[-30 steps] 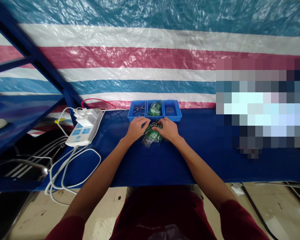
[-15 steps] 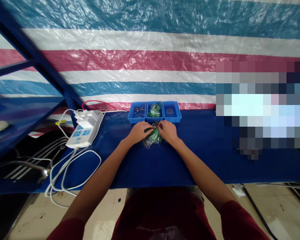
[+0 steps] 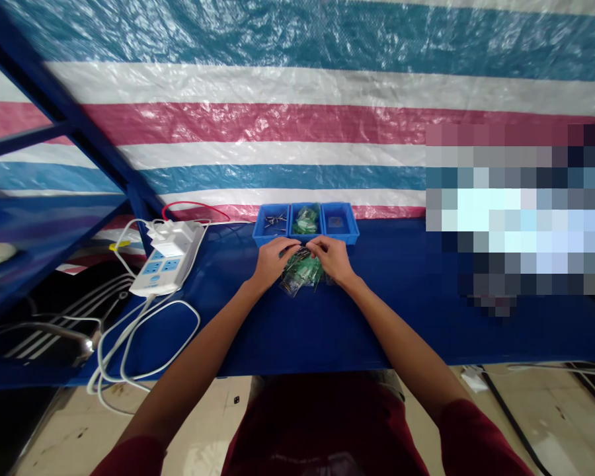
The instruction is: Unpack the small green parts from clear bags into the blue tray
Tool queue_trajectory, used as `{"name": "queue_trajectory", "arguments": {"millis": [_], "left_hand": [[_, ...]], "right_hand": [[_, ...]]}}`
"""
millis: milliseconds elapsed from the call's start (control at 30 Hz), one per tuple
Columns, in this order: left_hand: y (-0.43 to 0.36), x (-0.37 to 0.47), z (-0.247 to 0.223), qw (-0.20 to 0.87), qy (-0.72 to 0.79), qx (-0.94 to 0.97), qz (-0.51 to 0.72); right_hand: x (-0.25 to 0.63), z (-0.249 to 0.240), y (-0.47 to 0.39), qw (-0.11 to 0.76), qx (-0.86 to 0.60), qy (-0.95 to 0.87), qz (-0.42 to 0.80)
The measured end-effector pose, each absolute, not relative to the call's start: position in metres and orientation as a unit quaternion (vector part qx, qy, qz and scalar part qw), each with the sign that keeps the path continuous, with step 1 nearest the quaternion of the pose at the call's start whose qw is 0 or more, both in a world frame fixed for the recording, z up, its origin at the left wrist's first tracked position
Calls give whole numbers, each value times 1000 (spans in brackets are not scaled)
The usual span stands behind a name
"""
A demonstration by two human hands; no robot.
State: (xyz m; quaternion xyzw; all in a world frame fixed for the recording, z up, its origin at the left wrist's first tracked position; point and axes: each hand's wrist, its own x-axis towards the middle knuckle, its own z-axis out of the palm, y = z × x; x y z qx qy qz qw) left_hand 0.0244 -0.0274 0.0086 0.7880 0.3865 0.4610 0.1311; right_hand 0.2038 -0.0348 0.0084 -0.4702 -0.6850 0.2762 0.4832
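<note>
Several small clear and green plastic bags [image 3: 302,272] lie in a pile on the blue table, in front of three blue bins. Over the pile's left side, my left hand [image 3: 274,259] has its fingers pinched near small dark metal pieces. My right hand [image 3: 331,256] pinches at the pile's far right side, close to the left fingertips. What either hand holds is too small to make out. The left bin [image 3: 264,231] contains thin metal pieces, the middle bin [image 3: 306,238] holds green bags, and the right bin [image 3: 341,228] has a small clear item inside.
A white power strip [image 3: 155,281] with plugged-in adapters and looped white cables [image 3: 198,320] lies on the left of the table [image 3: 297,337]. A striped plastic sheet [image 3: 277,122] hangs behind. Blurred blocks cover the right side.
The dark object at my left fingertips no longer shows there. My left fingers have straightened toward the right hand, and my right hand has shifted slightly left.
</note>
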Motion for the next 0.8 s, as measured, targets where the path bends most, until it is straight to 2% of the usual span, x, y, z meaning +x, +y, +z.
{"name": "queue_trajectory", "arguments": {"millis": [300,467,800], "left_hand": [[-31,26,14,134,400,784,456],[-30,26,14,144,416,758,481],[-31,29,10,156,419,736,508]], "right_hand": [[202,4,-34,523,-448,-645,332],[203,5,-35,533,-442,-655,303],[203,14,-42,497,-448,-707,227]]}}
